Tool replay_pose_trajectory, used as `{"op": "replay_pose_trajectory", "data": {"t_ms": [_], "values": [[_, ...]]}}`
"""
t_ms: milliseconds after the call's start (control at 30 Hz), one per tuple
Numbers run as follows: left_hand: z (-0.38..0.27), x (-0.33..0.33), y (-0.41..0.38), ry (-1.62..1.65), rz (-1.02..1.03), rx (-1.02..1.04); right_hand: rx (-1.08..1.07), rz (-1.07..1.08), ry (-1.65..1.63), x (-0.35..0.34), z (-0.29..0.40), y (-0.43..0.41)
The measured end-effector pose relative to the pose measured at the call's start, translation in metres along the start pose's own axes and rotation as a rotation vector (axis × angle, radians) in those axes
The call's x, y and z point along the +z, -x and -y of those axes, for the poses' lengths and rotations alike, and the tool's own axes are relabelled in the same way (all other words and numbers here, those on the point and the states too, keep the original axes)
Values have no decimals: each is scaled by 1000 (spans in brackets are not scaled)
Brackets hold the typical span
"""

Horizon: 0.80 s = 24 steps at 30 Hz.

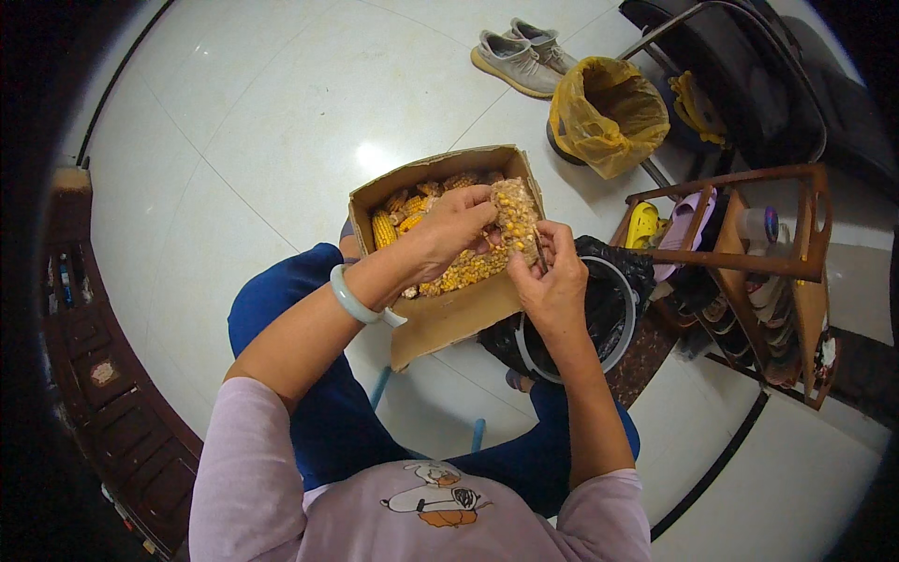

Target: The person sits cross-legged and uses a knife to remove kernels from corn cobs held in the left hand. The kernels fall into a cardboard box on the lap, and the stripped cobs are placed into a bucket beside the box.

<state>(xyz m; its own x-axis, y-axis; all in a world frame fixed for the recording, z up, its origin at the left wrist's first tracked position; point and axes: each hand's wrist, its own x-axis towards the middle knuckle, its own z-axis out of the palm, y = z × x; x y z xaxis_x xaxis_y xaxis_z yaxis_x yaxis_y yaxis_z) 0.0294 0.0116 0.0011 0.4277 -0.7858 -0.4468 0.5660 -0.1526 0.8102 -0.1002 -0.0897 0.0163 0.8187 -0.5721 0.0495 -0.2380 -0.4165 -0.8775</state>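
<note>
A partly shelled corn cob [516,211], with yellow kernels left in patches, is above the right part of a cardboard box [449,327]. My right hand [555,281] grips its lower end; a thin dark item, too small to identify, shows between the fingers. My left hand [456,228], below a pale bangle's forearm, has its fingers bent against the cob's upper left side; whether it pinches anything is hidden. In the box lie loose kernels [467,270] along the near side, and several yellow ears of corn [383,229] and cobs along the left and far sides.
A bucket [628,281] with a black bag stands right of the box. Beyond it are a bin with a yellow bag [604,119] and a pair of shoes [516,63]. A wooden shoe rack [744,263] is at the right, dark carved wooden furniture [119,393] at the left.
</note>
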Motion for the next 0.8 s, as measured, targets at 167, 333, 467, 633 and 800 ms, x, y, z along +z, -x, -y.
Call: {"op": "replay_pose_trajectory", "data": {"t_ms": [167, 333, 467, 633, 800], "values": [[-4, 2, 4, 122, 19, -13, 5, 5, 61, -3, 0, -2], [-8, 4, 3, 80, 1, -10, -7, 39, 87, -3, -2, -1], [5, -2, -3, 92, -20, 2, 31, 47, 56, -3, 2, 0], [-9, 3, 4, 98, 2, -3, 30, 15, 41, -4, 2, -1], [-7, 0, 1, 94, -14, 12, 27, 30, 51, -2, 1, -1]]}}
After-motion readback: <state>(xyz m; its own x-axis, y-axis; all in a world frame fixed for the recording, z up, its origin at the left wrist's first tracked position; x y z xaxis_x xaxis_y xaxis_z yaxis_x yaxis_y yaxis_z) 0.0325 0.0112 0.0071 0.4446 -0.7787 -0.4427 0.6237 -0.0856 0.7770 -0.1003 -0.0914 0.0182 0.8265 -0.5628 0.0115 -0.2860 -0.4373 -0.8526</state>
